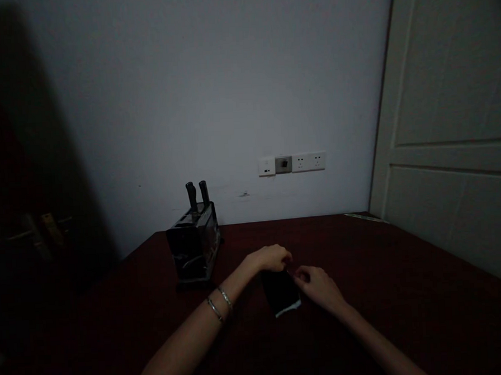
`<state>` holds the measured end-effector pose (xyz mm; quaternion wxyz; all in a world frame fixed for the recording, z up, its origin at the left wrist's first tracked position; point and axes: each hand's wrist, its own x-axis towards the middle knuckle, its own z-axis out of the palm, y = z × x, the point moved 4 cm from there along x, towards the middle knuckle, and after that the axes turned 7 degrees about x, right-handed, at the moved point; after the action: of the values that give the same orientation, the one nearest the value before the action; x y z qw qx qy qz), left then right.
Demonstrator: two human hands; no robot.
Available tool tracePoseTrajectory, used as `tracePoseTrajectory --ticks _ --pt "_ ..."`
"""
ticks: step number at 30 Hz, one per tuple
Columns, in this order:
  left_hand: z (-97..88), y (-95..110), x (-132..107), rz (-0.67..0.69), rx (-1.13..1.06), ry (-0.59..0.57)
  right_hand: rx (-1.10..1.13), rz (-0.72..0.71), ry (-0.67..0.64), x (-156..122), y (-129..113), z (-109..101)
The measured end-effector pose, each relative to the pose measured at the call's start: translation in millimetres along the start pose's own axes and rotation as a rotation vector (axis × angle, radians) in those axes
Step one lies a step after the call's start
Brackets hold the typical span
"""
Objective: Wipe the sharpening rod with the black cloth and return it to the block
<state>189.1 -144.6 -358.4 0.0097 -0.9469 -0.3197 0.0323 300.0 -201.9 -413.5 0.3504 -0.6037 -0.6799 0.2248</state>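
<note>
A small, dark, flat piece [281, 292] with a ragged white strip along its near edge lies on the dark red table; the dim light hides what kind of thing it is. My left hand [271, 258] reaches over its far edge, fingers curled and pinched together. At its right edge, my right hand [318, 284] has thumb and forefinger brought together. Both sets of fingertips are close to each other at the far right corner, where a small reddish bit shows between them. Whether each hand pinches the dark piece or that bit is too dim to see.
To the left stands a black knife block [192, 246] with two dark-handled knives [198, 194] upright in it. The table [391, 303] meets a pale wall with sockets [308, 162]. A white panelled door [452, 188] is on the right, a dark doorway on the left.
</note>
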Motion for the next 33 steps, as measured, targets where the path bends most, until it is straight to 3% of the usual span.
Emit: tracePoseTrajectory --ticks 5,9,14,22,29,33 --pt "32.8 -6.9 1.0 0.096 -0.110 0.004 -0.154 0.007 -0.054 -6.1 -5.4 7.1" --pt "38.8 -23.6 -3.3 0.088 -0.195 0.087 -0.191 -0.036 -0.051 -6.3 -6.5 9.5" --pt "39.4 -40.3 -13.1 0.038 -0.394 0.216 -0.231 -0.101 -0.135 -6.4 -7.9 9.1" --pt "23.5 -41.1 -12.7 -0.089 -0.560 0.435 -0.363 -0.178 -0.050 -6.3 -21.6 -15.0" --pt "-5.5 -12.9 3.2 -0.160 -0.733 0.670 -0.479 -0.215 0.059 -6.8 -23.9 -57.0" --pt "-11.5 2.0 14.2 -0.181 -0.825 0.734 -0.490 -0.254 0.105 -11.2 -20.1 -84.2"
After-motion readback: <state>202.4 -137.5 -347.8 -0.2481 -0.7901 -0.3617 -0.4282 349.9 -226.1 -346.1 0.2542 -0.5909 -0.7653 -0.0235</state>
